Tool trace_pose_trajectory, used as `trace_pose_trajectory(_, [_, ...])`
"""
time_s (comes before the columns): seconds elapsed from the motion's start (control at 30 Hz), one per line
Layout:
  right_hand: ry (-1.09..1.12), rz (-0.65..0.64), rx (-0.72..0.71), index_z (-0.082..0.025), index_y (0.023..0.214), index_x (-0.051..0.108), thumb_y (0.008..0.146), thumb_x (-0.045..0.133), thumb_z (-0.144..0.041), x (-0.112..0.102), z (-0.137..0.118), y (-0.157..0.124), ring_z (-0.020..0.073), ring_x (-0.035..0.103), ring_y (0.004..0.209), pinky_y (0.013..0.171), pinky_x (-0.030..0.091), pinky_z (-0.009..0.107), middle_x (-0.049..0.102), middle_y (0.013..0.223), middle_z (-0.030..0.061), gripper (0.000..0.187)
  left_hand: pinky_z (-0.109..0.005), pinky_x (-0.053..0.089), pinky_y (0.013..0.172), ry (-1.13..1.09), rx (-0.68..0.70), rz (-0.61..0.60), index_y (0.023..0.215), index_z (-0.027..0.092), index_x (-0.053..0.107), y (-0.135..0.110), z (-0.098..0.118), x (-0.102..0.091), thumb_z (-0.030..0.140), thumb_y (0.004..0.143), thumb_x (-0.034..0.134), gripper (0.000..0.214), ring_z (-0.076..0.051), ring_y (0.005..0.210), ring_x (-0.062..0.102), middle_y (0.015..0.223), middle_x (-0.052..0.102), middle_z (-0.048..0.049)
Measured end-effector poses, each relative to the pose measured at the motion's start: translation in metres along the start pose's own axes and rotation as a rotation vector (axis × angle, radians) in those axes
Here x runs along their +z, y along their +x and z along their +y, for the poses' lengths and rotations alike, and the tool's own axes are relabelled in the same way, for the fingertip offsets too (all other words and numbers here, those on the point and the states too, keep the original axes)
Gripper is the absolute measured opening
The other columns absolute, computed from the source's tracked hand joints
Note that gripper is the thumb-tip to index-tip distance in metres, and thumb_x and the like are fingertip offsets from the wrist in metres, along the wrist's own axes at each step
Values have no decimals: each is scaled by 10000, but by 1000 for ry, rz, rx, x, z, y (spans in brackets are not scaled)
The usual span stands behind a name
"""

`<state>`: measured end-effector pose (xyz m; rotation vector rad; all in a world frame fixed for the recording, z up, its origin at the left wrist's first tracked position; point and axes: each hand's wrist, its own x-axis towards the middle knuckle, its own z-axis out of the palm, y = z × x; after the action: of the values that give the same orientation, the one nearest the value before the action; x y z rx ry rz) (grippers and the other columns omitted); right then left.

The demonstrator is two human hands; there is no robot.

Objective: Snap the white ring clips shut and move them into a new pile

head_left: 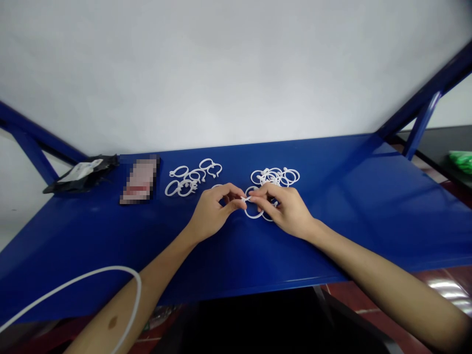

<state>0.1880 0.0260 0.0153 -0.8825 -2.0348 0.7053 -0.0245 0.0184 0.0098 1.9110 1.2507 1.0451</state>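
Observation:
Both my hands meet over the middle of the blue table (368, 206). My left hand (214, 211) and my right hand (285, 209) each pinch a white plastic ring (253, 214) between fingertips, just above the tabletop. One pile of several white rings (191, 178) lies behind my left hand. A second pile of white rings (276, 176) lies just behind my right hand, and another ring peeks out under my right fingers.
A blurred-out flat object (139, 182) lies left of the rings, and a black pouch with a white label (83, 173) sits at the far left edge. A white cable (92, 275) loops over my left forearm. Blue frame struts rise at both sides; a white wall stands behind.

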Motion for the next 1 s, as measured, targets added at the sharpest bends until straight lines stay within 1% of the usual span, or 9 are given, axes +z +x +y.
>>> trace_pose_trajectory(0.1, [18, -27, -41, -178, 910, 648, 991, 577, -308, 0, 0, 0, 89, 610, 602, 551, 453, 208, 716, 784, 11, 170, -245, 465, 602, 8, 10, 38, 818, 223, 714, 0, 2, 0, 530, 857, 691, 310, -129, 632, 606, 692, 691, 14])
trace_pose_trajectory(0.23, [12, -37, -57, -179, 926, 649, 998, 561, -291, 0, -2, 0, 108, 650, 685, 579, 470, 211, 735, 858, 33, 159, -252, 483, 645, 55, 62, 89, 799, 225, 711, -1, 2, 1, 497, 885, 675, 288, -123, 629, 606, 691, 694, 21])
trace_pose_trajectory(0.4, [-19, -13, -25, -188, 903, 638, 990, 569, -261, 2, -5, 0, 108, 647, 658, 587, 479, 227, 752, 895, 37, 133, -261, 490, 648, 103, 139, 141, 850, 241, 722, -2, 0, 2, 463, 905, 666, 236, -129, 651, 614, 747, 717, 12])
trace_pose_trajectory(0.7, [-50, -18, -48, -198, 889, 627, 999, 550, -259, 1, -7, 1, 140, 688, 782, 667, 513, 254, 749, 923, 43, 148, -255, 482, 637, 102, 208, 154, 836, 230, 705, -4, -2, 3, 485, 910, 648, 272, -121, 645, 595, 745, 691, 6])
trace_pose_trajectory(0.87, [-73, -15, -50, -198, 889, 626, 995, 559, -258, 1, -6, 1, 142, 688, 784, 688, 517, 264, 748, 923, 39, 139, -262, 481, 653, 120, 310, 179, 841, 228, 706, -4, -1, 3, 416, 917, 665, 206, -125, 667, 603, 733, 681, 6])
trace_pose_trajectory(1.0, [-88, -24, -108, -195, 921, 630, 1005, 542, -252, 0, -4, 1, 144, 684, 802, 713, 524, 271, 738, 911, 40, 134, -263, 479, 662, 138, 335, 160, 839, 226, 694, -4, -1, 3, 364, 937, 649, 174, -128, 689, 613, 731, 684, 7])
